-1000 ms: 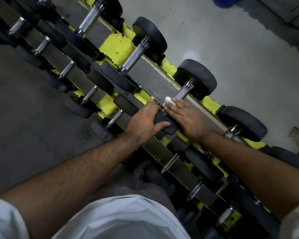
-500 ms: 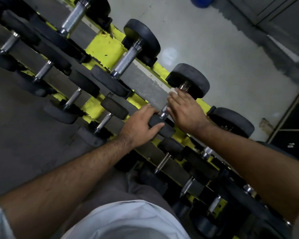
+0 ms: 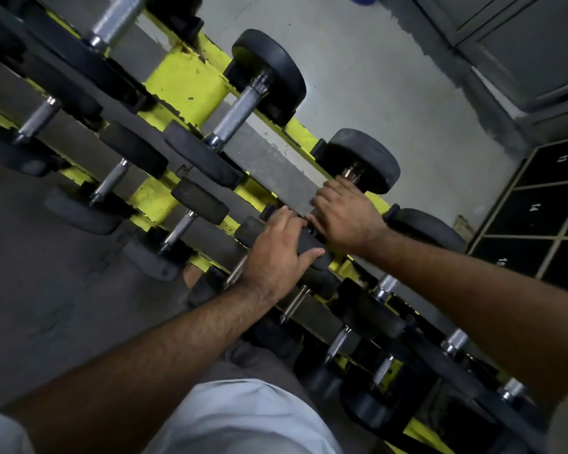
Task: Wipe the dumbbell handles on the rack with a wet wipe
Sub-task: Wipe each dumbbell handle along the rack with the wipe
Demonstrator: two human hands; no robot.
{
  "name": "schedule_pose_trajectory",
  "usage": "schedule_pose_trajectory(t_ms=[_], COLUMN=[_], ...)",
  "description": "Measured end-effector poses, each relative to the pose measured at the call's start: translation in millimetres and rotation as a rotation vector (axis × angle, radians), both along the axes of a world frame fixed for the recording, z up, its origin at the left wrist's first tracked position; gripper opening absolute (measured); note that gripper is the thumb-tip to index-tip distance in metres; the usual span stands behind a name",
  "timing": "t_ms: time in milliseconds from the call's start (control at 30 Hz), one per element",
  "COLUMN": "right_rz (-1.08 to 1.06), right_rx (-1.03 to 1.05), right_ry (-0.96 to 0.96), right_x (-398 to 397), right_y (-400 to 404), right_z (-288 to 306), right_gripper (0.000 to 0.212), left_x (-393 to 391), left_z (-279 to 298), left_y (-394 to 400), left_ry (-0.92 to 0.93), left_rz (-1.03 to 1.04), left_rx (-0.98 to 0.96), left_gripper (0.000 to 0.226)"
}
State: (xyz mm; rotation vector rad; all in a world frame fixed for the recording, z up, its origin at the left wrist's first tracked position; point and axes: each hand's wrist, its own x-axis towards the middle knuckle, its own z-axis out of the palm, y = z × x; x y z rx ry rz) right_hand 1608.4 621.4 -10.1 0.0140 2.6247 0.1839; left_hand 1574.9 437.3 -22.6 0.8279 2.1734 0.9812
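A yellow rack (image 3: 184, 80) runs diagonally with several black-headed dumbbells on its tiers. My left hand (image 3: 276, 250) grips the near rubber head (image 3: 312, 245) of one top-tier dumbbell, thumb under it and fingers over it. My right hand (image 3: 345, 214) wraps over that dumbbell's metal handle, its fingertips almost at the far head (image 3: 368, 158). The handle is nearly all covered; only a chrome collar (image 3: 351, 173) shows. The wet wipe is hidden under my right fingers.
A neighbouring dumbbell with a bare knurled handle (image 3: 236, 119) lies up-left; smaller ones fill the lower tiers (image 3: 112, 180). Grey floor (image 3: 391, 77) lies beyond the rack. Dark numbered lockers (image 3: 545, 204) stand at the right. My leg (image 3: 243, 417) is at the bottom.
My right hand slid along the handle from the near end toward the far head. The white wipe showed at its fingertips before and is now covered. My left hand kept its grip.
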Motion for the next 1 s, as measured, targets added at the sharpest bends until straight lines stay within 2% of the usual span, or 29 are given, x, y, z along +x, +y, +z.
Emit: schedule_pose_trajectory(t_ms=[167, 300, 400, 467, 567, 633, 733, 867, 1000], right_rz=[-0.105, 0.070, -0.043, -0.045, 0.090, 0.045, -0.134, -0.063, -0.238], right_rx=[0.035, -0.246, -0.207, -0.209, -0.389, -0.327, -0.096, -0.132, 0.014], right_ry=[0.053, 0.010, 0.142, 0.089, -0.059, 0.004, 0.077, -0.050, 0.013], right_x=[-6, -2, -7, 0, 5, -4, -1, 15, 4], right_y=[1, 5, 27, 11, -7, 8, 8, -16, 2], right_z=[3, 5, 13, 6, 7, 16, 20, 13, 19], right_gripper=[0.046, 0.041, 0.031, 0.030, 0.046, 0.048, 0.041, 0.057, 0.063], left_x=[0, 1, 2, 0, 0, 0, -1, -4, -9], left_z=[0, 1, 1, 0, 1, 1, -2, -3, -7], left_y=[-3, -2, -3, -3, -3, -3, -5, -4, -6], left_ry=[0.000, 0.026, 0.024, 0.026, 0.038, 0.042, 0.038, 0.041, 0.012], left_rz=[0.005, 0.007, -0.008, -0.008, -0.006, -0.015, -0.026, -0.031, -0.037], left_rx=[-0.003, -0.007, -0.014, -0.005, -0.002, -0.015, -0.015, -0.011, -0.022], left_gripper=[0.056, 0.058, 0.059, 0.057, 0.055, 0.057, 0.060, 0.061, 0.060])
